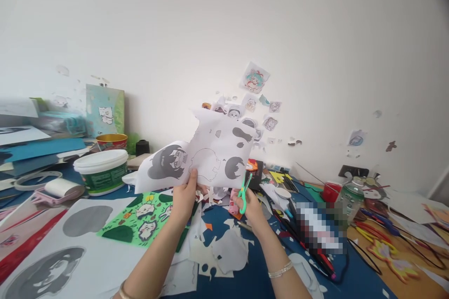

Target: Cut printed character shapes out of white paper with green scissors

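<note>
My left hand (186,192) grips the lower edge of a white printed sheet of paper (210,142), thumb in front and fingers behind it. Grey and black cartoon shapes cover the sheet, which is held up off the table and has a ragged cut edge at its upper left. A pair of green-handled scissors (242,197) is in my right hand (250,205), near the sheet's lower right corner. The scissor blades are mostly hidden, so I cannot tell whether they touch the paper. Paper scraps (229,250) lie below my hands.
A green cartoon-printed sheet (126,217) and a larger printed sheet (94,261) lie left. Behind them stands a white-lidded tub (101,173). Pens (321,259), a glass jar (351,198) and a red cup (330,191) are right. Cut-out drawings (254,78) hang on the wall.
</note>
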Action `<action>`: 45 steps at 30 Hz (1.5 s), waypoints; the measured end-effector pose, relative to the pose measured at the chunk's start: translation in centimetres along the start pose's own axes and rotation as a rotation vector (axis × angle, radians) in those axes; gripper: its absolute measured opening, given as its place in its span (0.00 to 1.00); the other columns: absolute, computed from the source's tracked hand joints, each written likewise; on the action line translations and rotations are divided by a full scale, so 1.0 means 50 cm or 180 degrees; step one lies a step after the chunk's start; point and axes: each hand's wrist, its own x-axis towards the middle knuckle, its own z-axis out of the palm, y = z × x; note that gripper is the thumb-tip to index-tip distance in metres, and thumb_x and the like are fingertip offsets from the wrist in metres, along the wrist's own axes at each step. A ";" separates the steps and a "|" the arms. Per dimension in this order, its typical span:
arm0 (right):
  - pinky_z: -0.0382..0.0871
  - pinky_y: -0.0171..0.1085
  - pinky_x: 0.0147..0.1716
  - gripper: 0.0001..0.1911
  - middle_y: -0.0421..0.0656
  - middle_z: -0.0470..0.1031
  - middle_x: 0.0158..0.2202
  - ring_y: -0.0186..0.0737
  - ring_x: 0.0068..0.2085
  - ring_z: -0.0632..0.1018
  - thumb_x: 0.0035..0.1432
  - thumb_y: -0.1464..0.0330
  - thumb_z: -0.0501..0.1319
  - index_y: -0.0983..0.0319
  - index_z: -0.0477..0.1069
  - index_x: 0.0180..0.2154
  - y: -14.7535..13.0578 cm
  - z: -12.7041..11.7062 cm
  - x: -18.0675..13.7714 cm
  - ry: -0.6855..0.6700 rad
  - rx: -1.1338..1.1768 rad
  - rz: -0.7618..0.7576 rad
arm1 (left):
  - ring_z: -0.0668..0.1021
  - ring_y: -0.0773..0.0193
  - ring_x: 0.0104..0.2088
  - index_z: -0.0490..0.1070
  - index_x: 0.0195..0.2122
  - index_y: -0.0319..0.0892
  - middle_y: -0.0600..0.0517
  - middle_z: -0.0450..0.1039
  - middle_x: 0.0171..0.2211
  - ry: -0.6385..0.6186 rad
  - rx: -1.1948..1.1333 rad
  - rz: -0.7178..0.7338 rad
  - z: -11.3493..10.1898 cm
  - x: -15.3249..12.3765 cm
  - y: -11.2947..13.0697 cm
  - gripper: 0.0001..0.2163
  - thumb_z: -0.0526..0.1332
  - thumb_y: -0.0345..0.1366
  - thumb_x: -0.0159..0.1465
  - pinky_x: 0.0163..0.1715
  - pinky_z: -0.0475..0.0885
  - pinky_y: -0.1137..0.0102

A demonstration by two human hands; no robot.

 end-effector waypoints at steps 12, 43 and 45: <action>0.64 0.34 0.28 0.19 0.40 0.70 0.29 0.38 0.31 0.72 0.42 0.63 0.67 0.61 0.68 0.38 0.006 0.039 -0.035 -0.1500 -0.0351 -0.0038 | 0.72 0.65 0.18 0.68 0.15 0.40 0.50 0.72 0.15 0.0098 0.0123 0.0039 0.004 -0.023 0.019 0.22 0.51 0.50 0.58 0.24 0.69 0.72; 0.56 0.31 0.19 0.17 0.36 0.62 0.18 0.31 0.21 0.62 0.41 0.62 0.66 0.63 0.71 0.35 0.004 0.061 -0.028 -0.0690 0.0294 -0.0383 | 0.76 0.60 0.27 0.69 0.15 0.42 0.52 0.74 0.18 -0.0428 0.0578 0.0234 0.047 -0.068 0.035 0.17 0.55 0.44 0.56 0.35 0.69 0.69; 0.55 0.31 0.18 0.18 0.36 0.61 0.17 0.30 0.20 0.61 0.41 0.62 0.66 0.63 0.71 0.35 0.004 0.064 -0.029 -0.0640 0.0267 -0.0418 | 0.76 0.60 0.27 0.69 0.16 0.42 0.52 0.74 0.19 -0.0467 0.0566 0.0266 0.047 -0.067 0.033 0.17 0.55 0.44 0.56 0.36 0.69 0.69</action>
